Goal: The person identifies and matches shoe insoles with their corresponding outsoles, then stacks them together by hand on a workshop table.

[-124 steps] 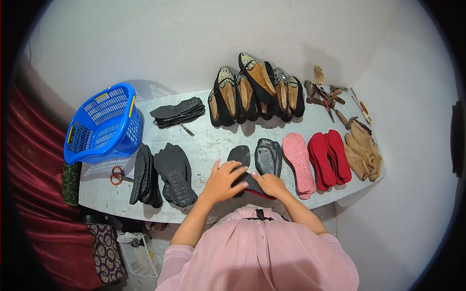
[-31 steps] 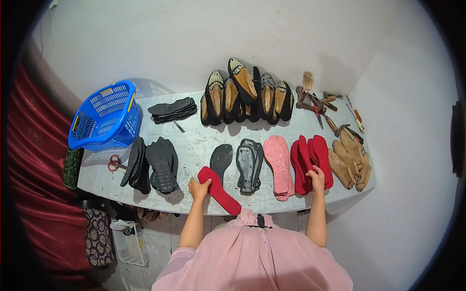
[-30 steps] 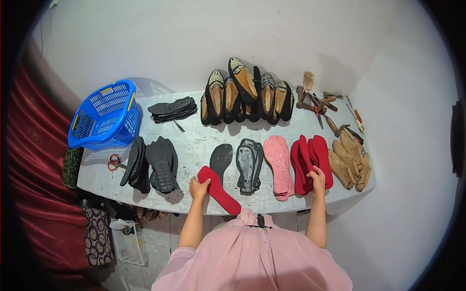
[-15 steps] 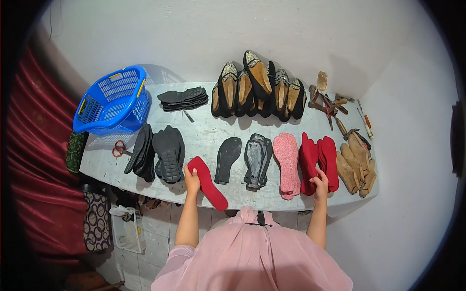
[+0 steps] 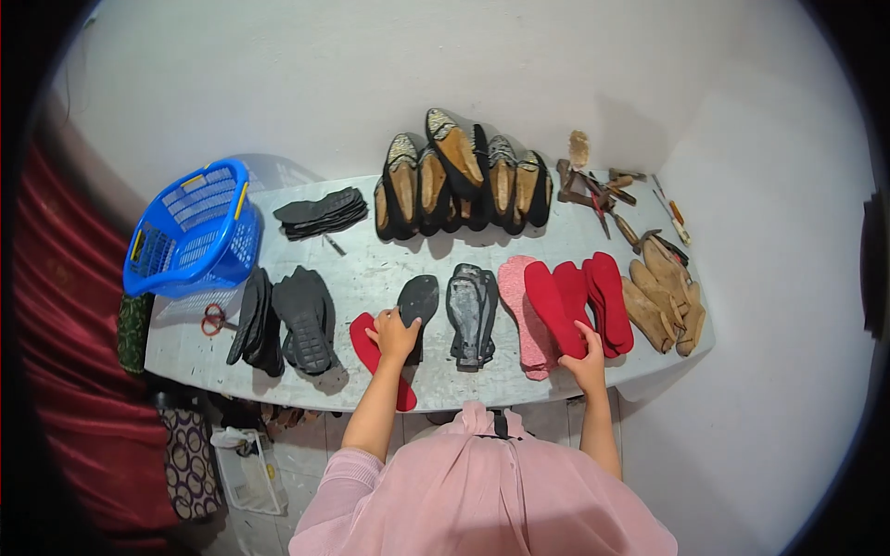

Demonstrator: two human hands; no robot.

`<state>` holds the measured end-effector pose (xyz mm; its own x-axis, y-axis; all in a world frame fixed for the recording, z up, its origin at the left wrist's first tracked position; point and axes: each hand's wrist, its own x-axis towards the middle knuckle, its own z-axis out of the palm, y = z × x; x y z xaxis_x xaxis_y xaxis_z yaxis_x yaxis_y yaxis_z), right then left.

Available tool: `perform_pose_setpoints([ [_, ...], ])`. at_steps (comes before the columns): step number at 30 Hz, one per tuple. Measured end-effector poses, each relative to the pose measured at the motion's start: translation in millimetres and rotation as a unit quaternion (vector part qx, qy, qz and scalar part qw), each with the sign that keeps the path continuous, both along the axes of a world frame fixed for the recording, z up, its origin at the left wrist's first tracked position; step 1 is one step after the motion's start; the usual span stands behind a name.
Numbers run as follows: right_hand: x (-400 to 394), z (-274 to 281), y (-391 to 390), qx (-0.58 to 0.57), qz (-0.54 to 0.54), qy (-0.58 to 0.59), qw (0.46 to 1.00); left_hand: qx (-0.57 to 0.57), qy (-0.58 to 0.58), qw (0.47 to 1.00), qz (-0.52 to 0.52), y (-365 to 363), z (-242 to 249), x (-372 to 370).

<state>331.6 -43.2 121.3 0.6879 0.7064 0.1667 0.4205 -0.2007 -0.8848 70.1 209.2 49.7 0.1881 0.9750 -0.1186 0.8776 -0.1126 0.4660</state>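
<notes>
The red insoles (image 5: 554, 310) look like matt felt-like cloth, and the black sole (image 5: 416, 301) like dull rubber. The blue basket (image 5: 190, 232) is glossy plastic; the shoe lasts (image 5: 663, 296) are bare wood.

– Any room around the left hand (image 5: 394, 335)?

– Bare table (image 5: 371, 269) lies just beyond its fingers, up to the row of shoes (image 5: 459, 181). Black soles (image 5: 297, 320) crowd its left; grey soles (image 5: 470, 310) stand close on its right.

– And the right hand (image 5: 586, 363)?

– Hemmed in: pink insoles (image 5: 519, 306) to its left, red insoles (image 5: 598, 292) ahead, wooden lasts (image 5: 663, 296) to its right. Any gaps there look narrow, hard to tell.
</notes>
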Motion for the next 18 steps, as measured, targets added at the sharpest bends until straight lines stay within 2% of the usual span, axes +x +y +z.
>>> perform_pose_setpoints([
  [4, -3.5, 17.6, -26.4, -0.047, -0.038, -0.043, 0.997, -0.038, 0.047, 0.998, -0.019, 2.5, -3.0, 19.3],
  [9, -4.4, 24.8, -56.8, -0.048, -0.076, -0.036, 0.995, 0.026, 0.078, 0.997, -0.004, 9.3, -8.2, 27.0],
  [12, -4.6, 22.0, -71.3, -0.056, -0.095, -0.037, 0.993, -0.026, 0.058, 0.998, -0.007, 18.7, -4.3, 25.2],
  [18, -6.2, 17.2, -85.7, -0.05, -0.116, -0.031, 0.991, -0.039, -0.027, 0.999, -0.005, 24.7, 4.9, 31.8],
])
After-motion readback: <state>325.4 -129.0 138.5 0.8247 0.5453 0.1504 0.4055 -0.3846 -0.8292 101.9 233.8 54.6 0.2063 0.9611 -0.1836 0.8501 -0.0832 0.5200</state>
